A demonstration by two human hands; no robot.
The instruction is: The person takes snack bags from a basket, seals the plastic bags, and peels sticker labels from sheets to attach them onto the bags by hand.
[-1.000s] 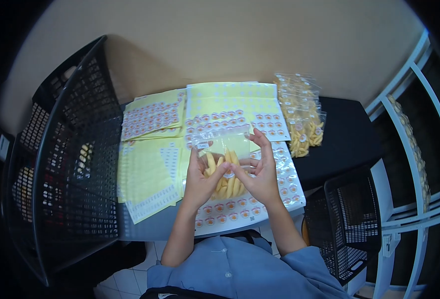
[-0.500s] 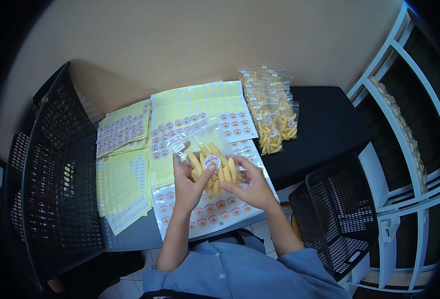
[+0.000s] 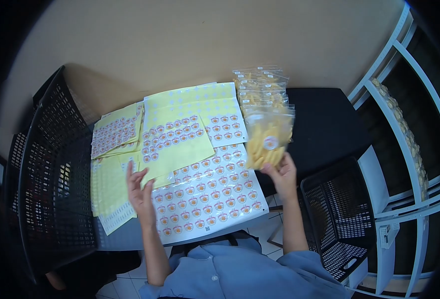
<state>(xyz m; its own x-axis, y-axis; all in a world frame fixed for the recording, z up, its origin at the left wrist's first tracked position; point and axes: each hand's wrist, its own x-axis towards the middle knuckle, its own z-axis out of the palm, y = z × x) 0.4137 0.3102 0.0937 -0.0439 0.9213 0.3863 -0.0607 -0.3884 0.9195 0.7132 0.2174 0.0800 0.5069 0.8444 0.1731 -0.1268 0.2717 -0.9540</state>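
Observation:
In my right hand [image 3: 282, 174] is a clear zip bag of yellow finger-shaped snacks [image 3: 268, 144], gripped at its lower end. A round sticker shows on the bag's front, and the bag is a little blurred. It overlaps the near end of several similar snack bags [image 3: 262, 89] laid in overlapping rows. My left hand [image 3: 141, 192] holds nothing, fingers apart, above the left edge of a white sheet of round stickers [image 3: 215, 199]. Beyond that hand, a partly used yellow sticker sheet [image 3: 180, 149] lies over the white one.
More sticker sheets [image 3: 115, 134] are piled at the table's left. A tall black plastic basket [image 3: 55, 164] stands along the left side. Another black basket [image 3: 339, 219] sits low at right, beside a white shelf rack [image 3: 404, 209]. Black cloth [image 3: 319, 119] covers the table's right part.
My right hand has carried the snack bag from the middle over to the bags at the right. My left hand has let go of it and moved left, uncovering the sticker sheets.

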